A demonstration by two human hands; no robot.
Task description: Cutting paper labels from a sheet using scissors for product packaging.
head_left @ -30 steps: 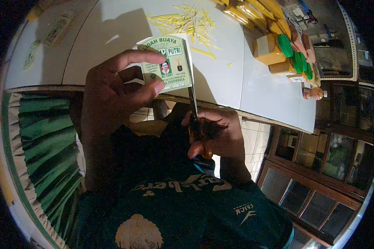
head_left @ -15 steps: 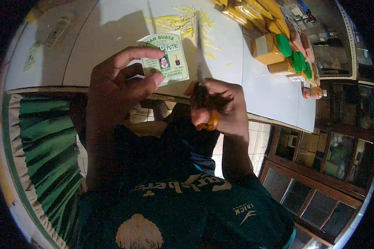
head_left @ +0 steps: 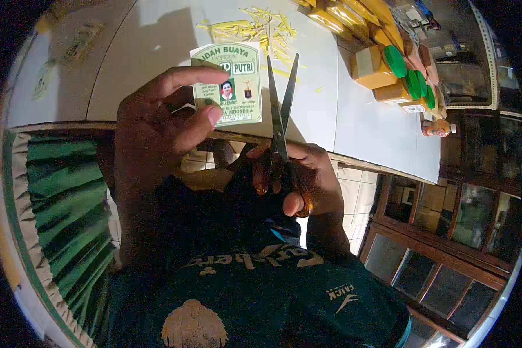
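My left hand (head_left: 165, 116) grips a pale green paper label (head_left: 236, 95) on white backing, between thumb and fingers at its left side, above the table's front edge. The label has green print and a small portrait. My right hand (head_left: 307, 180) is wrapped round orange-handled scissors (head_left: 279, 133), their blades pointing up and spread apart just to the right of the label, with nothing between them. Behind the label and scissors, thin yellow paper strips (head_left: 264, 32) lie scattered on the white tabletop (head_left: 365, 133).
At the right of the table stand several tubs (head_left: 370, 66) with green lids, yellow pouches (head_left: 336, 17) and a small bottle (head_left: 436, 129). Faint label sheets (head_left: 43, 81) lie at the left. A green pleated curtain (head_left: 64, 191) hangs below left; glazed wooden cabinet doors (head_left: 435, 209) are at the right.
The scissors were along the label's right edge, then moved away blurred; now their blades have opened wider, right of the label, and my right hand sits lower than half a second ago.
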